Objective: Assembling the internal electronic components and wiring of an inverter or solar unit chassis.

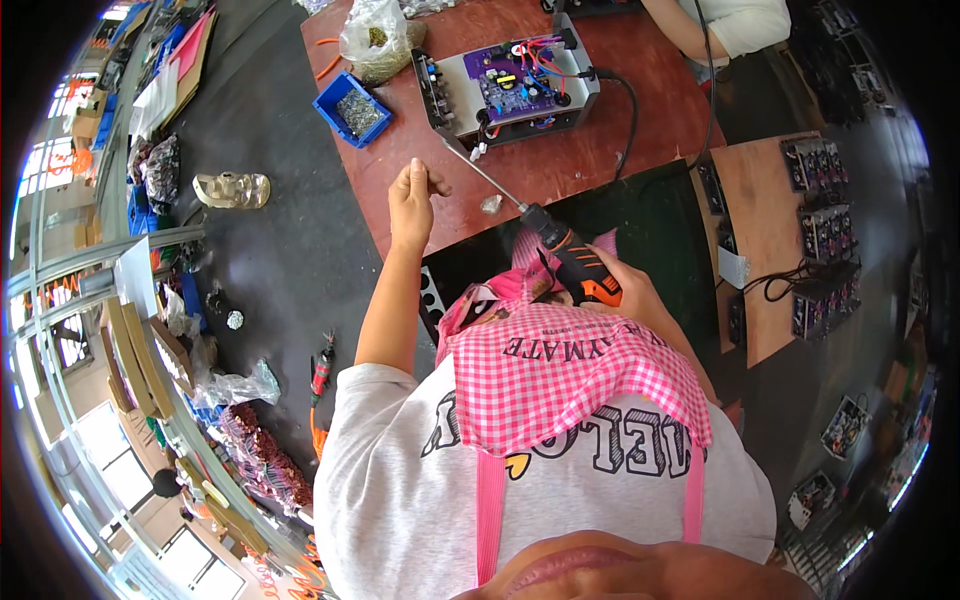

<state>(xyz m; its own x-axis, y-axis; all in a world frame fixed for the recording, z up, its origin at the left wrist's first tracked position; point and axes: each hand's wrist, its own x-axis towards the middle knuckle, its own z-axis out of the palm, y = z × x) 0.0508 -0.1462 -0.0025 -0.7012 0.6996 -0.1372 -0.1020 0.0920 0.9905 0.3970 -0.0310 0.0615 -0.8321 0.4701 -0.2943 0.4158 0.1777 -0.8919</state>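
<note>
My right hand (636,291) is wrapped round the grip of a black and orange power screwdriver (572,254). Its long thin bit slants up and left, ending beside the lower front corner of an open metal device housing (505,92). Inside that housing sits a purple circuit board (512,82) with red and blue wires. My left hand (411,203) is held over the table's left part, a little below and left of the bit's tip. Its fingers are curled and closed; whatever they hold, if anything, is too small to make out.
A blue bin (378,129) of small metal parts stands left of the housing on the red table (400,150), below a plastic bag (372,30). A black cable (634,110) runs off the housing's right side. Another person's arm (690,30) rests at the far edge. Several assembled units (826,235) stand on the right.
</note>
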